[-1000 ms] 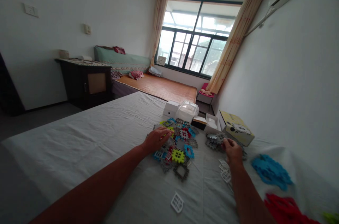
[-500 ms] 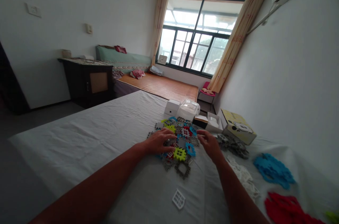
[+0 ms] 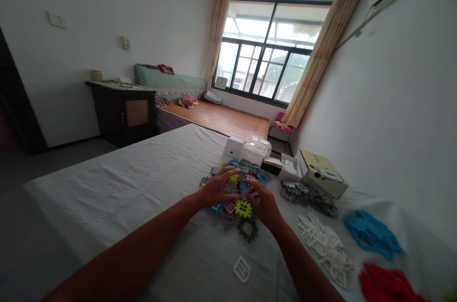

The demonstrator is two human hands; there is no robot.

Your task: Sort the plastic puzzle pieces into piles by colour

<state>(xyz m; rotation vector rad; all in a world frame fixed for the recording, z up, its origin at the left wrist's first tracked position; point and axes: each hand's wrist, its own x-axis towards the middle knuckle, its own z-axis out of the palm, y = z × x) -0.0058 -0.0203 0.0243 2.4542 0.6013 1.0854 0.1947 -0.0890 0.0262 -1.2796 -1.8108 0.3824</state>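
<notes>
A heap of mixed interlocking plastic building pieces lies in front of me, with a yellow-green square piece (image 3: 243, 209) and a grey frame piece (image 3: 247, 230) on its near side. My left hand (image 3: 219, 188) hovers at the heap's left side, thumb and fingers apart. Over the right part of the heap is my right hand (image 3: 263, 201), its fingers curved and spread, facing the left. Nothing shows in either hand. Both hide part of the heap. Nearer to me, a white window-shaped piece (image 3: 242, 268) lies alone on the sheet.
To the right lie sorted piles: grey pieces (image 3: 310, 197), white window pieces (image 3: 324, 247), blue pieces (image 3: 373, 234) and red pieces (image 3: 387, 283). Behind the heap stand a clear plastic container (image 3: 255, 149), a white box (image 3: 233, 146) and a yellow box (image 3: 324, 173). A white sheet (image 3: 135, 187) covers the surface.
My right hand has moved left, from the heap's right edge to over it, closer to my left hand. My left hand's fingers have lifted and spread. The view has shifted slightly.
</notes>
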